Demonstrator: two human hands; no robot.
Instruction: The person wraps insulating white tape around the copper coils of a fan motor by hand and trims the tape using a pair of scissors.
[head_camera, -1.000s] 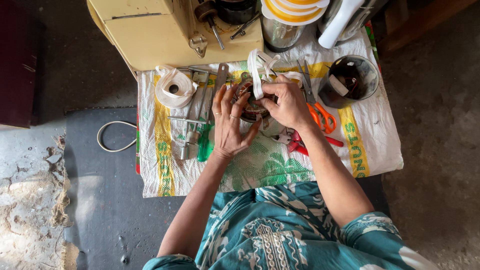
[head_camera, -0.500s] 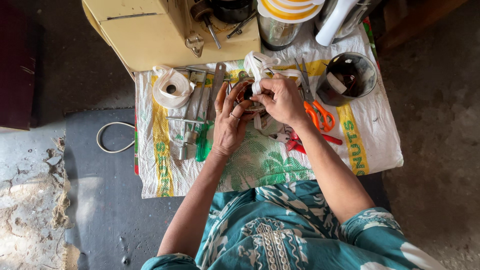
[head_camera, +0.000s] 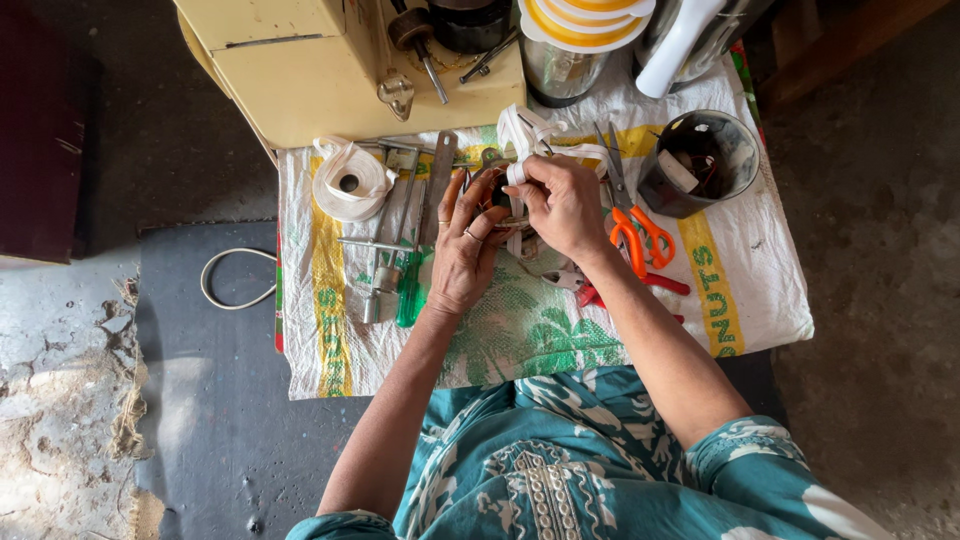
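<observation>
On the dark floor at the far left, a loop of white cable (head_camera: 235, 280) lay just beside the white woven sack printed with green and yellow (head_camera: 745, 290) that covered the worktop. Near the sack's left edge sat a roll of white tape (head_camera: 348, 182), and beside it a row of metal hand tools (head_camera: 392, 235) with a green-handled screwdriver (head_camera: 408, 290) lying alongside them. The left hand (head_camera: 465, 250), a ring on one finger, rested palm down over the middle of the sack, its fingers curled around a small dark round part (head_camera: 492, 190); its grip was closed on that part from the left. The right hand (head_camera: 562, 205) met it from the other side, its grip pinched narrow on a strip of white tape (head_camera: 530, 135) that trailed up from the dark part toward the cream-coloured box (head_camera: 330, 65) behind. Just right of that hand lay orange-handled scissors (head_camera: 635, 230), with red-handled pliers (head_camera: 600, 290) partly hidden under the forearm. Farther right stood a dark round container (head_camera: 700, 160) holding small bits too small to make out.
</observation>
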